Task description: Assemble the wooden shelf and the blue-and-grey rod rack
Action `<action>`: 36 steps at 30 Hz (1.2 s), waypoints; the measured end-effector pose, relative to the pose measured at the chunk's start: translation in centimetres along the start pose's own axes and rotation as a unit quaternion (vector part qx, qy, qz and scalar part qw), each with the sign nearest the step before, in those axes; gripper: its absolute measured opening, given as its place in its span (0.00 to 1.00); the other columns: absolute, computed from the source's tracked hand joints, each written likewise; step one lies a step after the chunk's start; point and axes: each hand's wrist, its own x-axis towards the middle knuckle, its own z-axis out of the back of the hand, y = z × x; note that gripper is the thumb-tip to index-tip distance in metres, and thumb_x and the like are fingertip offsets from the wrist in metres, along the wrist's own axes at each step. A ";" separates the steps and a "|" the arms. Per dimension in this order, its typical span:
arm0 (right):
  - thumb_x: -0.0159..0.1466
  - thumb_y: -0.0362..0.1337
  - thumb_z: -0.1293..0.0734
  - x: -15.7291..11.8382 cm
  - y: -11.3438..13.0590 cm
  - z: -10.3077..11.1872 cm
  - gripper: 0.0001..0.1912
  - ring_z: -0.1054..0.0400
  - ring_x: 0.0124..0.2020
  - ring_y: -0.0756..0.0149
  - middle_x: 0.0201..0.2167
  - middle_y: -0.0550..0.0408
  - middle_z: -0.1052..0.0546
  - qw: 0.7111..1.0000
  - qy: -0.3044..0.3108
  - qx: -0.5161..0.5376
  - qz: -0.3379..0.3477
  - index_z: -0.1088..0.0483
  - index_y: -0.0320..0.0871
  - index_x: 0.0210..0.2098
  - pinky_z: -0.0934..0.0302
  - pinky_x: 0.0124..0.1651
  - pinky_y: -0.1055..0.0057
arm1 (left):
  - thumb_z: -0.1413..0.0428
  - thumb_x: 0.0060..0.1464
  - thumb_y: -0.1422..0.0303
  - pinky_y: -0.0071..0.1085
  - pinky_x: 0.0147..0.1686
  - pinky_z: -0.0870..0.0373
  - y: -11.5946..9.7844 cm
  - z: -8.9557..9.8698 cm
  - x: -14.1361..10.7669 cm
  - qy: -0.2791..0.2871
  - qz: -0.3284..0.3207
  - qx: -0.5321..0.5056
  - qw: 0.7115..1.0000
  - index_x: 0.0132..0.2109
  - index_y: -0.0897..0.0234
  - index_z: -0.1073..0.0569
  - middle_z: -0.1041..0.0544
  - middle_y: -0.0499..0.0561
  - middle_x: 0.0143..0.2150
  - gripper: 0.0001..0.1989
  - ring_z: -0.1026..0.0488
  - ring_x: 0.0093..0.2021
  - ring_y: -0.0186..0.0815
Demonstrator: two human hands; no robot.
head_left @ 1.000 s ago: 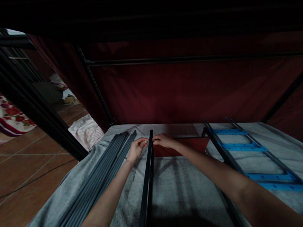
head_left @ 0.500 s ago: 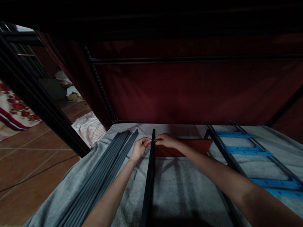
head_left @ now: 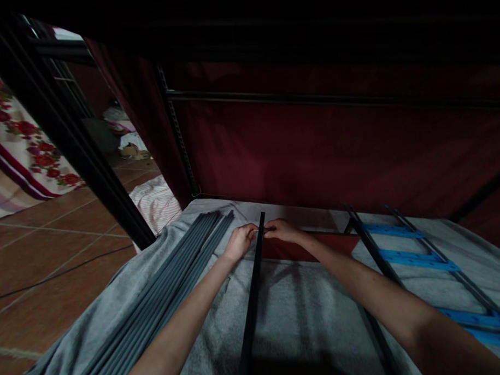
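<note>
The head-worn camera looks forward and down from above and behind the fingers [head_left: 250, 229], along both forearms [head_left: 197, 312]. The fingers lie just below the picture's middle, well apart from the lens. It faces dark red cloth [head_left: 335, 157] beyond them, its wide view taking in tiled floor [head_left: 34, 252] to their left and blue crosspieces [head_left: 420, 259] to their right.

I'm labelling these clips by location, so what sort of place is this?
Probably a curtained bed, perhaps a lower bunk, in a home or dormitory: a dark red curtain hangs behind, a grey blanket covers the surface, and a black post frames the left side.
</note>
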 end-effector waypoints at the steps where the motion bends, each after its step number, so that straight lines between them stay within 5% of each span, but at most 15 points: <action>1: 0.56 0.38 0.33 0.0 0.0 0.0 0.10 0.32 0.32 0.68 0.31 0.58 0.23 1.000 -0.001 -0.001 -0.004 0.24 0.42 0.36 0.47 0.33 0.75 | 0.52 0.58 0.67 0.26 0.32 0.34 0.1 -0.1 0.0 0.003 0.010 -0.008 1.000 0.36 0.63 0.23 0.23 0.50 0.28 0.12 0.26 0.30 0.34; 16: 0.57 0.37 0.34 -0.1 0.3 0.2 0.11 0.32 0.33 0.68 0.32 0.58 0.23 1.000 0.008 -0.013 -0.006 0.24 0.41 0.38 0.46 0.34 0.76 | 0.50 0.54 0.67 0.26 0.29 0.33 -0.6 -0.6 0.2 -0.021 0.053 -0.153 0.987 0.33 0.63 0.27 0.25 0.49 0.26 0.08 0.27 0.28 0.34; 25: 0.60 0.41 0.36 -0.3 1.0 0.1 0.12 0.31 0.34 0.68 0.33 0.58 0.22 0.997 0.000 -0.078 -0.020 0.24 0.43 0.39 0.46 0.33 0.76 | 0.49 0.55 0.69 0.26 0.32 0.37 -0.4 -0.6 0.0 -0.045 0.003 -0.062 0.997 0.36 0.61 0.32 0.27 0.47 0.28 0.02 0.29 0.30 0.33; 36: 0.69 0.42 0.44 -1.9 3.1 -1.2 0.16 0.32 0.50 0.59 0.48 0.46 0.24 0.976 -0.052 -0.207 -0.044 0.29 0.44 0.47 0.47 0.52 0.64 | 0.45 0.51 0.67 0.27 0.31 0.32 0.2 -1.8 0.3 -0.076 0.090 -0.194 0.974 0.39 0.64 0.28 0.24 0.50 0.30 0.08 0.26 0.29 0.34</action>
